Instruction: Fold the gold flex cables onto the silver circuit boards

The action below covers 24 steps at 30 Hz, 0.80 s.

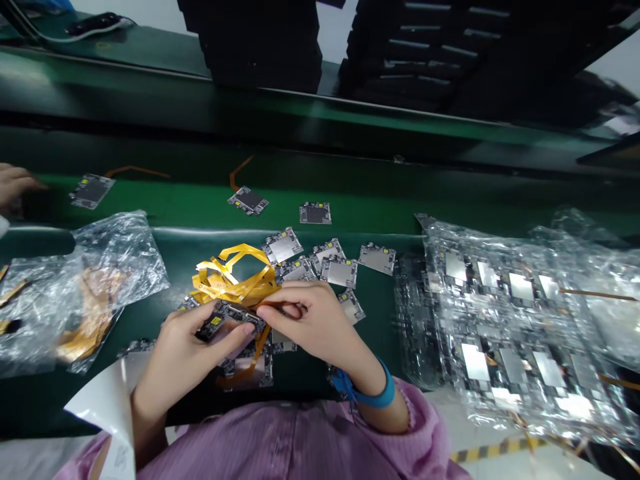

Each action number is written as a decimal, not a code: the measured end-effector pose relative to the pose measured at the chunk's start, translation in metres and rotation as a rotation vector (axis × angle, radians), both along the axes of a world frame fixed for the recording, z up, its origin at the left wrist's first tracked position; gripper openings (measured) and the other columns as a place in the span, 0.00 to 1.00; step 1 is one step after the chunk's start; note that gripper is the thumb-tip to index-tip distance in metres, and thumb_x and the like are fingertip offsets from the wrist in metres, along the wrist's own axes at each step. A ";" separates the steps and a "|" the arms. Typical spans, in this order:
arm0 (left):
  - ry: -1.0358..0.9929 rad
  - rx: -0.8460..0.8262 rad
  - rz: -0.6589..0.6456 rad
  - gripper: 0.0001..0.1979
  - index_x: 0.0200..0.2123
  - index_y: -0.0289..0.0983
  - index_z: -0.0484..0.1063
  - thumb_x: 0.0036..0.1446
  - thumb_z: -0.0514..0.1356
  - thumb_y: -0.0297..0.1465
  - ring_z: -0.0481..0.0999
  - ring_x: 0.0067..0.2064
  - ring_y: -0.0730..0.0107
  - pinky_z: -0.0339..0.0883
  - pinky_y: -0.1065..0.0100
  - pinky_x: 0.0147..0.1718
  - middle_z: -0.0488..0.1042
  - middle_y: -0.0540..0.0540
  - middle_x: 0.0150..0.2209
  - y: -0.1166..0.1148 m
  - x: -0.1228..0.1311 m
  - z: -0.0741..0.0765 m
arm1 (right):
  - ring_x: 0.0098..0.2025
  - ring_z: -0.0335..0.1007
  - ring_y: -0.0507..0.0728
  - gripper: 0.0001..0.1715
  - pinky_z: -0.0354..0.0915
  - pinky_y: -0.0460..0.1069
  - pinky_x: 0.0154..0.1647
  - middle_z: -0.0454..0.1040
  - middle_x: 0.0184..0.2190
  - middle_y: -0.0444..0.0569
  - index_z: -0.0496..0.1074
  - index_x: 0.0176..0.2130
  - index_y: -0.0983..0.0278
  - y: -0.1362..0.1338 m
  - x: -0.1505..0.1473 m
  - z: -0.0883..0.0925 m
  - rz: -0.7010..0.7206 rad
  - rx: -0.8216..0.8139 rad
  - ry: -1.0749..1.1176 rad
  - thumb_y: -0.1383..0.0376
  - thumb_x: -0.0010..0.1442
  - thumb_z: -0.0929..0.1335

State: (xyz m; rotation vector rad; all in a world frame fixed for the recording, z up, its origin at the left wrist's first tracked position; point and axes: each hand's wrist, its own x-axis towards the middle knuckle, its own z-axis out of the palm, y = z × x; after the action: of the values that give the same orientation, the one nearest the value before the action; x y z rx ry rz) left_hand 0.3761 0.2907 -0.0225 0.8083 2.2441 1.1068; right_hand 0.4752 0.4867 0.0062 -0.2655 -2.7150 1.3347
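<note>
A small circuit board (226,317) is gripped between the thumb and fingers of my left hand (186,347), tilted toward me. At the board's right end, my right hand (307,315) pinches an orange flex cable (262,337) close to the connector edge; whether it is plugged in I cannot tell. Behind both hands lies a bundle of yellow-orange flex cables (235,277). Several loose circuit boards with silver shields, such as one board (340,272), are scattered around and partly under my hands. A blue wrist strap (375,393) circles my right wrist.
Clear plastic trays (510,333) with boards stand at the right. Plastic bags (120,257) with flex cables lie at the left. Boards with dark pads, including one (315,213), rest on the green strip behind. Another person's hand (17,183) is at the far left.
</note>
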 end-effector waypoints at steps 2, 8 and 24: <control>0.004 0.003 0.004 0.16 0.28 0.37 0.76 0.55 0.65 0.45 0.76 0.27 0.67 0.70 0.69 0.28 0.80 0.49 0.28 0.000 0.000 0.000 | 0.22 0.55 0.48 0.13 0.52 0.46 0.25 0.61 0.19 0.39 0.78 0.30 0.62 0.000 0.000 0.000 0.001 -0.020 0.002 0.62 0.64 0.68; 0.011 -0.027 -0.005 0.17 0.27 0.37 0.75 0.55 0.65 0.45 0.75 0.26 0.69 0.68 0.70 0.27 0.79 0.50 0.26 0.001 0.000 0.001 | 0.23 0.55 0.49 0.12 0.52 0.47 0.28 0.60 0.19 0.38 0.77 0.29 0.62 0.000 0.001 -0.001 0.038 -0.056 -0.016 0.64 0.63 0.69; -0.029 0.049 -0.004 0.13 0.36 0.44 0.81 0.53 0.67 0.45 0.82 0.36 0.63 0.75 0.70 0.39 0.83 0.53 0.36 -0.006 0.004 -0.002 | 0.25 0.61 0.48 0.15 0.54 0.45 0.27 0.64 0.19 0.38 0.74 0.25 0.64 -0.006 0.008 -0.004 0.047 0.053 -0.003 0.64 0.62 0.70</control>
State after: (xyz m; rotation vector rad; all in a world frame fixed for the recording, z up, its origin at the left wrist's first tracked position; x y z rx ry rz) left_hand 0.3802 0.2845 -0.0243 0.8117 2.1979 1.1688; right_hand 0.4835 0.4802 0.0022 -0.2003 -2.7702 1.2731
